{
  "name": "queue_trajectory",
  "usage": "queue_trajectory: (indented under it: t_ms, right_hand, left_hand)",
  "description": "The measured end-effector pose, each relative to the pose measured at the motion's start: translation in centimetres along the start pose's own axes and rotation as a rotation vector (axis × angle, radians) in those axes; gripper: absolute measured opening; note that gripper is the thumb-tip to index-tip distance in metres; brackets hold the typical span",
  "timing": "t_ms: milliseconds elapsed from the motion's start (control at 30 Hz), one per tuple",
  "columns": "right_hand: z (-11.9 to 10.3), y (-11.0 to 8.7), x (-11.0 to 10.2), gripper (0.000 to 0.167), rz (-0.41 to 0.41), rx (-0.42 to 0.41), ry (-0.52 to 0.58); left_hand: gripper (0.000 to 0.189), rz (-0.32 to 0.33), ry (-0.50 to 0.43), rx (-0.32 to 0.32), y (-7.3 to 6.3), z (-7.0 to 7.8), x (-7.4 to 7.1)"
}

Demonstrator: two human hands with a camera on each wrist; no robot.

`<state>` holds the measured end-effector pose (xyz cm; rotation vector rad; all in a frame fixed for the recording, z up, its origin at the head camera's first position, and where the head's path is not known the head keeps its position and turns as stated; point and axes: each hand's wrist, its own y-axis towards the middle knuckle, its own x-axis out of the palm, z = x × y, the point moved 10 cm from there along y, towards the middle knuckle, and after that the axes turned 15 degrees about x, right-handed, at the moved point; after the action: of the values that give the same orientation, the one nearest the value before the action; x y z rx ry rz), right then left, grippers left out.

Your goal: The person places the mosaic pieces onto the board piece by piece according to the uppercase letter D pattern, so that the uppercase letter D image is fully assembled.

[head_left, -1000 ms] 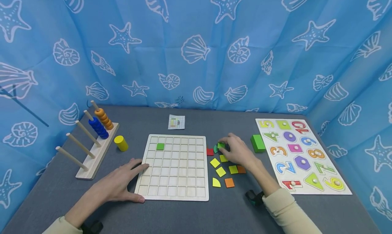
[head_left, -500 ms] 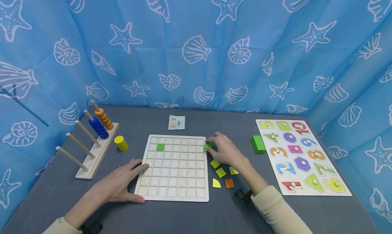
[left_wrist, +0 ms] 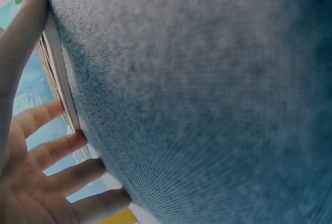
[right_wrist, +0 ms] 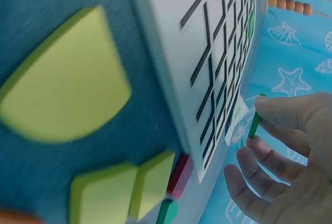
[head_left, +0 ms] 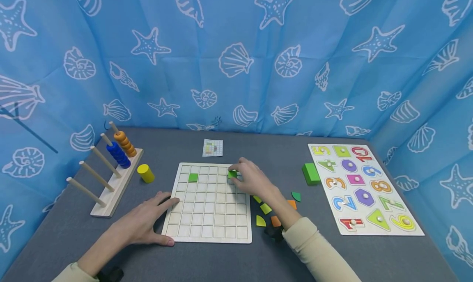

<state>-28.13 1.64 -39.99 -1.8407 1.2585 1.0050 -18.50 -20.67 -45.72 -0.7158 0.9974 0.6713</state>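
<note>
A white gridded board (head_left: 205, 228) lies in the middle, one green square tile (head_left: 193, 177) in an upper-left cell. My left hand (head_left: 142, 220) rests at its left edge; in the left wrist view the thumb and outstretched fingers (left_wrist: 57, 149) touch the board's side. Over the upper right cells is my right hand (head_left: 255, 181), pinching a second green tile (head_left: 232, 174) between thumb and fingertips. The right wrist view shows that tile edge-on, above the board's surface.
Right of the board lie yellow tiles (head_left: 265, 208), a yellow quarter-round (head_left: 260, 221), orange tiles (head_left: 275, 221) and a dark green quarter-round (head_left: 296, 196). Beyond are a green block (head_left: 311, 173) and number puzzle (head_left: 373, 230). A bead rack (head_left: 117, 187), yellow cylinder (head_left: 145, 173) and pattern card (head_left: 212, 147) stand around.
My right hand has carried the green tile left from the loose pieces to over the board's upper right. The left hand has stayed in place.
</note>
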Motion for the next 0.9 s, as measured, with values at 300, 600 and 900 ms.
queue_trajectory:
  t_ms: [300, 600, 900]
  right_hand:
    - [-2.4, 0.5, 1.3, 0.024, 0.001, -0.06, 0.015]
    - [-4.2, 1.2, 2.6, 0.025, -0.032, -0.091, 0.019]
    - [-5.7, 1.9, 4.3, 0.025, -0.046, -0.086, -0.008]
  left_hand:
    - [0.116, -0.01, -0.006, -0.011, 0.0, 0.0, 0.3]
    - [0.116, -0.005, -0.006, -0.006, 0.0, 0.0, 0.2]
    - [0.115, 0.0, -0.002, 0.012, 0.0, 0.2, 0.1]
